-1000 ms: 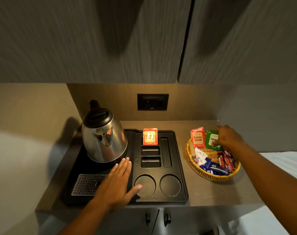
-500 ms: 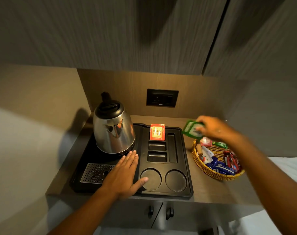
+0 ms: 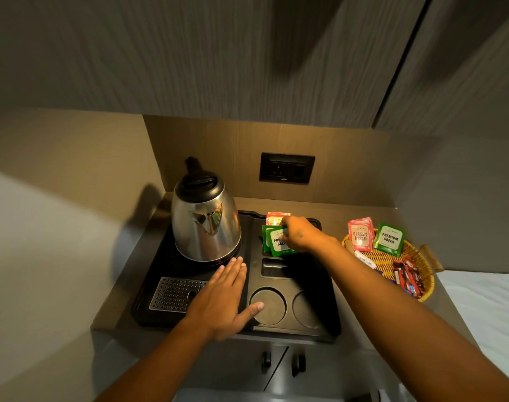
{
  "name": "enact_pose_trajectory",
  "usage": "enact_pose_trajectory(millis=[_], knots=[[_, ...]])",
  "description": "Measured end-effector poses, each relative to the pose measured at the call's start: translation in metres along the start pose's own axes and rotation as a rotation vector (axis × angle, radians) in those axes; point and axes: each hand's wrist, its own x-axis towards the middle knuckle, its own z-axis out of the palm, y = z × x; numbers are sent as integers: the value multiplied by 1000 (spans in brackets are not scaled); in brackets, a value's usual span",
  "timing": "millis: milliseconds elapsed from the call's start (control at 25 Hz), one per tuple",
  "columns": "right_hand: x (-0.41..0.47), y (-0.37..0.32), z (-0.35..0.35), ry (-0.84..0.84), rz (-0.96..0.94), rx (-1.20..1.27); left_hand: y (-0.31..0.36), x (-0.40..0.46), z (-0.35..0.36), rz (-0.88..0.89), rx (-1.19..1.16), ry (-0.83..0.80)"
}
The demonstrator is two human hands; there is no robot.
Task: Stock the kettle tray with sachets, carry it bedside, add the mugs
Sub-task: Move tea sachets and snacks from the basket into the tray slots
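At frame centre the right hand point(image 3: 301, 235) pinches green sachets point(image 3: 278, 242) upright into a slot of the kettle tray point(image 3: 331, 314), in front of a red sachet point(image 3: 275, 218). The left hand point(image 3: 223, 300) lies flat and unclenched on the tray, likely steadying it, while the supply basket point(image 3: 421, 274) waits on the bench point(image 3: 346, 213) at right.

A wood-grain niche is lit warmly from above. A black socket point(image 3: 286, 168) is set in the back panel point(image 3: 218, 158). Grey cabinets point(image 3: 218, 53) hang overhead. Two door handles point(image 3: 281, 362) are seen below the counter point(image 3: 360, 323). White bedding point(image 3: 485, 309) lies right.
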Motion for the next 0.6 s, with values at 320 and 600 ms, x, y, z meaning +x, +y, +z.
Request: enact_pose_trajectory(millis=[320,600], knots=[[-19,11,8,174,87,240,1,0,-1,1,4,-22],[-90,118,-57,337,358,-15,2,0,-4,12,-1,-24]])
